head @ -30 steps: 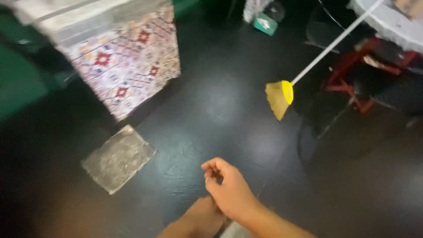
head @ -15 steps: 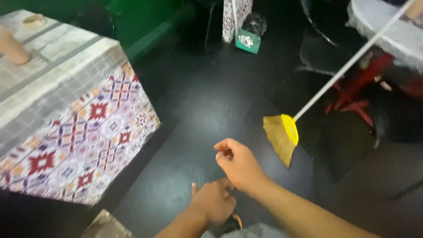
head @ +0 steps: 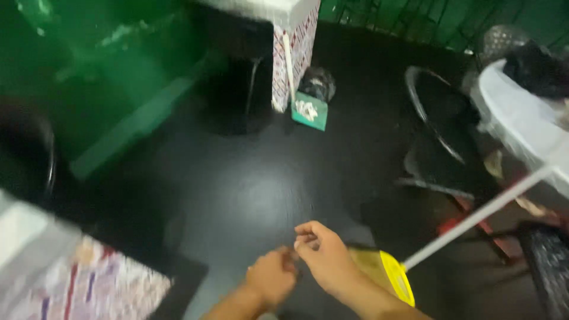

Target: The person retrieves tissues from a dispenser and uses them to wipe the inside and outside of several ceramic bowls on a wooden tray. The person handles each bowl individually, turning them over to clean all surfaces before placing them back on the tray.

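Swinging since half a second ago, the view now takes in more of the glossy black floor (head: pixel 249 189); the patterned-cloth table with red and blue motifs (head: pixel 77 284) that filled the left side has slid to the lower left corner of the picture, and the yellow broom head on its long white handle (head: pixel 391 275) now lies just behind the right hand rather than well apart from it. A small teal open box (head: pixel 309 111) stands far up the floor against the foot of a second patterned-cloth table (head: pixel 290 41), which leaves the upper edge of the view; pale crumpled scraps fill the box, and a dark bag sits just behind it. At the right edge a round table under a white cover (head: pixel 521 124) carries a dark bundle. The left hand (head: pixel 271 277) is curled into a loose fist, fingers together, knuckles up. The right hand (head: pixel 323 258) touches it, its fingers (head: pixel 307 230) bent and pinched close; whether they clamp anything cannot be told
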